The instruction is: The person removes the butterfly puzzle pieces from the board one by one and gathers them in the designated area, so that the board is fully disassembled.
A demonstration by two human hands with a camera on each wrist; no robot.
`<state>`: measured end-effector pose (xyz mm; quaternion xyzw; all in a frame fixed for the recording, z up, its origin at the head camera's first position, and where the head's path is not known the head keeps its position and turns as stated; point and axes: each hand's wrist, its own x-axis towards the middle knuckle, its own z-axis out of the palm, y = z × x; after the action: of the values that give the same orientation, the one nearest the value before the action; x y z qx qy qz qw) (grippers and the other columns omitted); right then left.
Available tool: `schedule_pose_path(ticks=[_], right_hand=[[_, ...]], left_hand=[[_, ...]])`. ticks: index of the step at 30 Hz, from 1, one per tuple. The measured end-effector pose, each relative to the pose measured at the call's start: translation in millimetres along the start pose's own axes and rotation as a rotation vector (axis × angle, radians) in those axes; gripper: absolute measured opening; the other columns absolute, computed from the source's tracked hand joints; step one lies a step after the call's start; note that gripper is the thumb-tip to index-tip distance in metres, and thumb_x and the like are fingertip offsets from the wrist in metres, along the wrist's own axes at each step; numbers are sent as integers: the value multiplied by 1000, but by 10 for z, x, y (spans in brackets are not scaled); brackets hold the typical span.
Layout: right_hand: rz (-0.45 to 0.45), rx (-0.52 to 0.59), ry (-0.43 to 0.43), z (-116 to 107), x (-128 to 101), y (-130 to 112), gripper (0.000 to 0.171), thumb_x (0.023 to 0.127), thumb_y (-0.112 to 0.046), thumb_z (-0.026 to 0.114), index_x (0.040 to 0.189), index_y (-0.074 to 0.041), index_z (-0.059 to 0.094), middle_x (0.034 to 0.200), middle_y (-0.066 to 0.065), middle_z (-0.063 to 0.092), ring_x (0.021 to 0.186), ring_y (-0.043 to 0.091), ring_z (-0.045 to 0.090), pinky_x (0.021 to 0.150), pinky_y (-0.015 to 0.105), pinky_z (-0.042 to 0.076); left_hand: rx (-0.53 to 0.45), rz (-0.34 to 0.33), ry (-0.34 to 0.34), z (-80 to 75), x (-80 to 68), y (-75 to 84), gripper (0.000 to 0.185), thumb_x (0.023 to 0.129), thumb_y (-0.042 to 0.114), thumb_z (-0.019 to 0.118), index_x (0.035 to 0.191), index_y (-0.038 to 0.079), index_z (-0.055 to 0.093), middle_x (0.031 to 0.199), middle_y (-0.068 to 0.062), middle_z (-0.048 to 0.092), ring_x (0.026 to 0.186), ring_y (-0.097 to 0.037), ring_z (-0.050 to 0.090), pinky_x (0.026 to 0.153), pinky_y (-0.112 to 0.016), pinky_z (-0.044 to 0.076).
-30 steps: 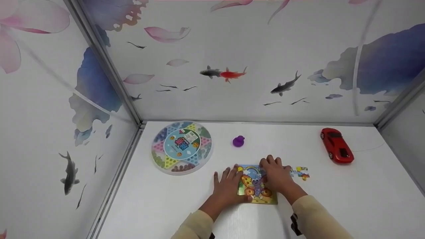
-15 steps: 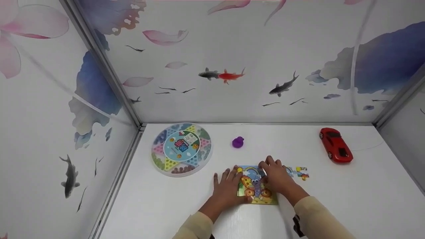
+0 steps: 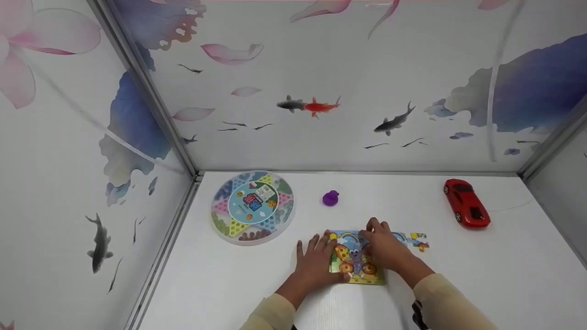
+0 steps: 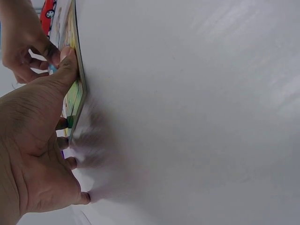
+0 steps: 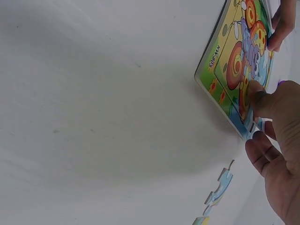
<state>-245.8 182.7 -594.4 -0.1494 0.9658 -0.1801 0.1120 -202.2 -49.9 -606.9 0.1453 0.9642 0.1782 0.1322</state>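
Note:
A square butterfly jigsaw puzzle (image 3: 357,266) lies flat in front of me. My left hand (image 3: 316,265) rests along its left side with spread fingers; its thumb lies over the front edge. At the upper right of the puzzle, my right hand (image 3: 387,250) has its thumb and fingers bent together. In the left wrist view a bit of a blue puzzle piece (image 4: 51,69) shows at its fingertips, mostly hidden. The right wrist view shows that thumb touching the picture. Just right of the hand lie loose puzzle pieces (image 3: 419,241), apart from the board.
A round Chinese checkers box (image 3: 252,206) sits at the back left of the white table (image 3: 229,284). Behind the puzzle stands a small purple duck (image 3: 330,198). A red toy car (image 3: 467,204) is at the back right. Printed walls (image 3: 348,151) border the table.
My right hand has turned slightly and shifted a little, exposing more of the loose pieces on its right. The left hand keeps its place on the puzzle. The view has shifted slightly.

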Motion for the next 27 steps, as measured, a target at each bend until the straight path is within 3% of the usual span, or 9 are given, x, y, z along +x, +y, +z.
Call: schedule_pose_path(ticks=[11, 17, 22, 27], right_hand=[[-20, -54, 17, -12, -56, -51, 45, 107, -18, 74, 149, -6, 68, 145, 12, 55, 136, 36, 50, 116, 60, 56], [-99, -133, 120, -10, -90, -2, 41, 102, -23, 82, 139, -6, 73, 139, 14, 63, 132, 37, 54, 117, 67, 50], [-154, -171, 213, -46, -146, 131, 40, 96, -20, 88, 130, -4, 75, 133, 14, 66, 123, 34, 58, 110, 62, 56], [-144, -159, 237, -168, -239, 320, 37, 95, -15, 88, 130, -6, 77, 131, 14, 65, 122, 35, 59, 107, 59, 60]], left_hand=[[2, -2, -10, -1, 3, 1, 101, 89, 72, 80, 171, 25, 42, 186, 0, 24, 171, -33, 26, 136, -73, 17], [0, -1, -5, 25, 4, -15, 104, 88, 72, 81, 171, 24, 42, 186, 0, 24, 171, -32, 27, 136, -73, 18], [-6, 9, 6, 35, 9, -23, 104, 88, 72, 82, 170, 23, 43, 186, -1, 25, 170, -33, 28, 136, -73, 18], [-10, 19, 22, 27, 34, -19, 105, 87, 71, 83, 170, 22, 43, 186, -2, 26, 170, -33, 28, 135, -74, 18]])
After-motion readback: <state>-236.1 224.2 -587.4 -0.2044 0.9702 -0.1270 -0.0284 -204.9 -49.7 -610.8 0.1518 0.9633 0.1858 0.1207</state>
